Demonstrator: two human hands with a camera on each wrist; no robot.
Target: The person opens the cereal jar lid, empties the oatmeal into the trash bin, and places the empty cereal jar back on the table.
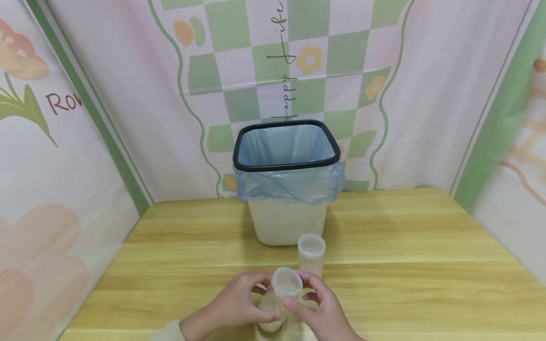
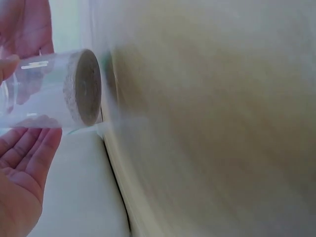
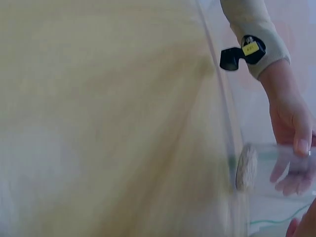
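A clear plastic jar stands tilted between my two hands, close over the wooden table. A layer of grainy beige stuff lies at its bottom end. My left hand grips the jar's side, thumb in front and fingers curled behind. At the top, my right hand pinches the frosted round lid between thumb and forefinger. In the left wrist view the left palm shows beside the jar. Just beyond the right hand, a second lidded jar stands upright, its lower part partly hidden.
A cream waste bin with a black rim and a blue liner bag stands at the back of the wooden table. Printed cloth hangs behind it and along both sides.
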